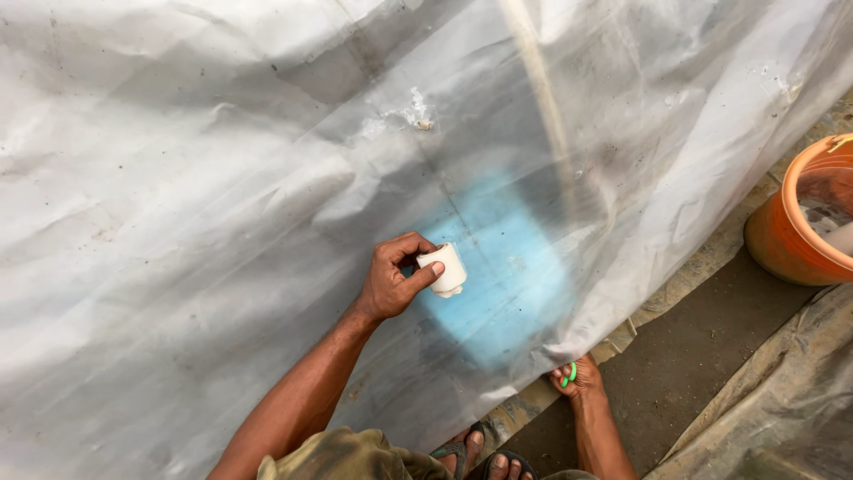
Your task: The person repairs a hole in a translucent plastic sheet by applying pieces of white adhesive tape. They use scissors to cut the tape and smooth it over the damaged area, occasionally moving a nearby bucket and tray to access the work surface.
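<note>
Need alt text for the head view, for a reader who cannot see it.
The left hand holds a white roll of tape against a large translucent plastic sheet. The right hand grips the sheet's lower edge along with something small and green. An orange bucket stands at right.

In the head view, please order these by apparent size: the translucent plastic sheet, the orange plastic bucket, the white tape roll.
1. Translucent plastic sheet, by far the largest.
2. Orange plastic bucket, partly cut off at the frame edge.
3. White tape roll, held in the left hand.
</note>
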